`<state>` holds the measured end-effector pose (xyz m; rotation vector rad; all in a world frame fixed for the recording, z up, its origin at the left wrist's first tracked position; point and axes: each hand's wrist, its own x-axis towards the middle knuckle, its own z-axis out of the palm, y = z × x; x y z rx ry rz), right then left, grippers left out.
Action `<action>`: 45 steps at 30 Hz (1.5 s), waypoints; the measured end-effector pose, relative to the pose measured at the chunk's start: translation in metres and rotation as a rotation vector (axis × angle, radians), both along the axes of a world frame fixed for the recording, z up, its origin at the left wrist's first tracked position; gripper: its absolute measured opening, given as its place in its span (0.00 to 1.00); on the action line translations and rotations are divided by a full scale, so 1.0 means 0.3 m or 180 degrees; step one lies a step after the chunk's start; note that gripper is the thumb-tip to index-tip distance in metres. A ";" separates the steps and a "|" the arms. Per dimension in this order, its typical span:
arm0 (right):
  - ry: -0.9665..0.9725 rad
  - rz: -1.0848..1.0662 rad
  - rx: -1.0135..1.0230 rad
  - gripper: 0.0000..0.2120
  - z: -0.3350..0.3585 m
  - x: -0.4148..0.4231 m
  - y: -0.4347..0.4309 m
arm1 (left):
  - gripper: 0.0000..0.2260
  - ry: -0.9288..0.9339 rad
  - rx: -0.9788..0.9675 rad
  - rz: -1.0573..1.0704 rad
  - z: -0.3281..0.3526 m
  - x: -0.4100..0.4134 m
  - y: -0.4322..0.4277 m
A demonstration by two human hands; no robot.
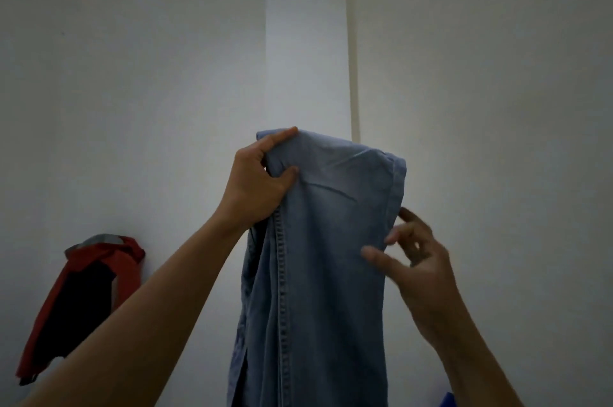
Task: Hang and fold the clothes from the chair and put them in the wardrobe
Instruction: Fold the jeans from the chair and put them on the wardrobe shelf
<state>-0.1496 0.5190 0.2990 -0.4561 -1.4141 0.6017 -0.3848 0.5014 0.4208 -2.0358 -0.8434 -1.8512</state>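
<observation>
Closest to me, two bare forearms reach up and forward. The left hand (255,181) is closed round the upper left corner of a light blue, washed denim garment (325,240), thumb pressed on the front and fingers curled over the folded top edge, so the cloth bunches into soft creases there. The right hand (418,260) sits lower at the garment's right side, its fingers spread and loosely bent, the thumb tip touching the front of the cloth near the hemmed edge. That hand is blurred, and no firm grip shows.

The denim is held up in the air in front of the wall, doubled over at the top and hanging straight down out of view. A thick stitched seam runs down its left part, and a flat hem lines the right edge. The weave looks soft and faded.

At the bottom right corner a small scrap of bright blue (447,401) peeks in, too little to identify.

Farther back on the left, a red, black and grey jacket (83,300) of smooth fabric hangs limp against the plain white wall (132,75), which carries a paler vertical band (305,41).
</observation>
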 end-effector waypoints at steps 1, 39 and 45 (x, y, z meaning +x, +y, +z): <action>-0.0136 0.0259 -0.0124 0.27 -0.072 -0.007 -0.012 | 0.24 0.0012 0.0043 0.0010 0.019 0.004 -0.005; -0.0189 0.1135 -0.0576 0.17 -0.217 -0.040 -0.031 | 0.50 0.0725 -0.1254 0.1010 0.130 -0.001 -0.039; -0.0150 0.1493 -0.0850 0.18 -0.180 -0.052 -0.018 | 0.48 0.1003 -0.1460 0.1988 -0.037 -0.035 -0.087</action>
